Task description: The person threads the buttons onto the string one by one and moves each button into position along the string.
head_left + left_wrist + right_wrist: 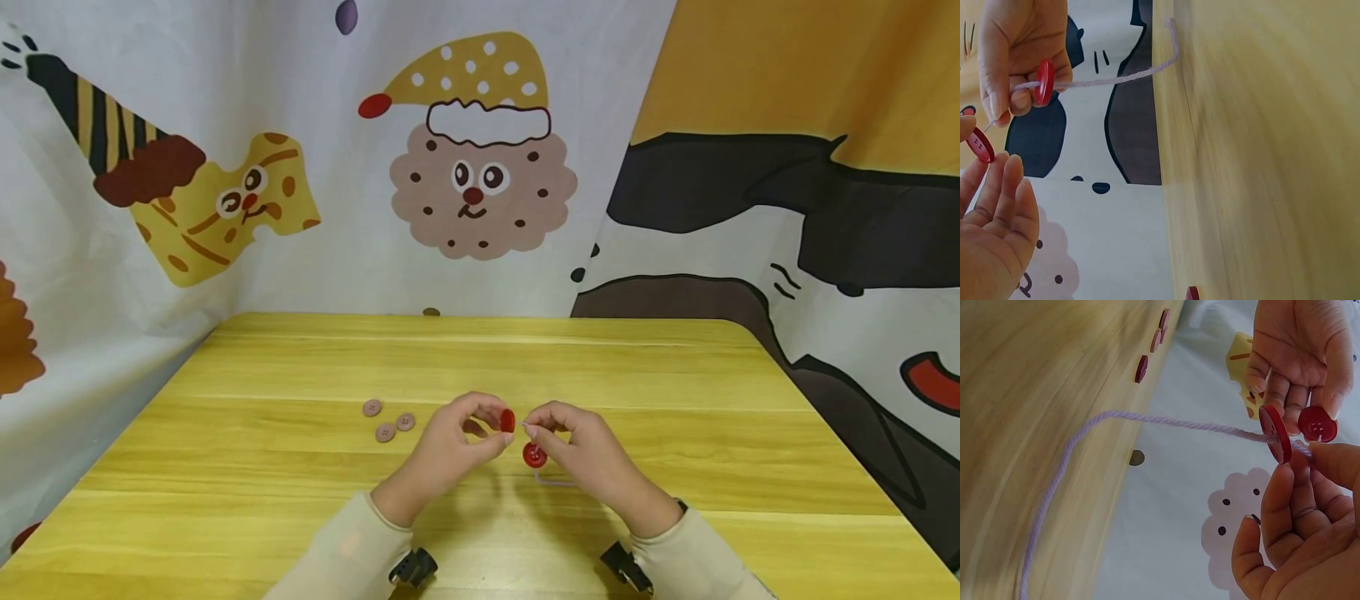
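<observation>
My left hand point(455, 431) pinches a red four-hole button point(507, 421) on edge between thumb and fingers. Facing it, my right hand point(592, 454) pinches lavender yarn point(1172, 422) close to its end. In the right wrist view the yarn's pale tip is right at the left hand's button. A second red button point(1045, 81) is threaded on the yarn and hangs just below the right fingertips. From there the yarn runs down and trails over the table. Both hands are raised over the tabletop, close together.
Three dusty-pink buttons point(385, 432) lie on the wooden table point(300, 517), left of the left hand. Behind the table hangs a cloth point(322, 275) printed with cartoon figures. Black straps with small devices point(413, 567) sit at both wrists.
</observation>
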Demonstrator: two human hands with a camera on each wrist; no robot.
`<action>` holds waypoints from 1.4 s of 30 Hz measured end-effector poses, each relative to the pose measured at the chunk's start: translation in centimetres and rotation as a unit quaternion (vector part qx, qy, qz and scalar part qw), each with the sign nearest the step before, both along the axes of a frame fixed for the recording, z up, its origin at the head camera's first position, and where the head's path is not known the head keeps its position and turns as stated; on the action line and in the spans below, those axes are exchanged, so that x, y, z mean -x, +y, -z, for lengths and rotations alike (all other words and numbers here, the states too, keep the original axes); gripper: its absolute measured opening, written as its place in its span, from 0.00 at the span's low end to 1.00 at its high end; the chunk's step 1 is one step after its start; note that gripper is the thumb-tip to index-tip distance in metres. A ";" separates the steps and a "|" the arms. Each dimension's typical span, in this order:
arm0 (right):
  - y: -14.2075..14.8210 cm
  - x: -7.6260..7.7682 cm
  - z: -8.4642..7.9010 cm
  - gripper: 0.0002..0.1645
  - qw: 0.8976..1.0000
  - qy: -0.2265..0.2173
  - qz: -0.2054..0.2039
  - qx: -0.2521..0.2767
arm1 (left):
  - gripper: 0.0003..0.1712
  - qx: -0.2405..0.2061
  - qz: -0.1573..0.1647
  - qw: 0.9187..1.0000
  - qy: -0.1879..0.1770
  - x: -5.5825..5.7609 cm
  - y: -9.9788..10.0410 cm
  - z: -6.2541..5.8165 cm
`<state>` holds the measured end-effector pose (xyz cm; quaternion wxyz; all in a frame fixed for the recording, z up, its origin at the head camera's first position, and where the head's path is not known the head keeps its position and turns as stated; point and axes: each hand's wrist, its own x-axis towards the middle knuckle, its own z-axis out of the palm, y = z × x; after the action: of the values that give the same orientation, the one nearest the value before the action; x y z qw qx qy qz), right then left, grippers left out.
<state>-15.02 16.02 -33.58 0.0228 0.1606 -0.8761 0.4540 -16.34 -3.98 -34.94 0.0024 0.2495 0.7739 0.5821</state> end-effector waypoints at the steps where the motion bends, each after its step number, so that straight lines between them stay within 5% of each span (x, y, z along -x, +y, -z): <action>1: 0.0 0.0 0.0 0.03 1.000 0.000 0.000 0.000 | 0.14 0.000 0.001 1.000 0.000 0.0 0.0 0.0; 42: -0.1 -0.1 0.1 0.04 1.000 0.002 -0.026 0.010 | 0.14 0.004 0.002 1.000 0.005 -0.2 0.7 0.1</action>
<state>-14.96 15.94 -33.71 0.0141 0.1837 -0.8670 0.4631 -16.15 -3.26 -35.04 0.0006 0.2540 0.7757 0.5777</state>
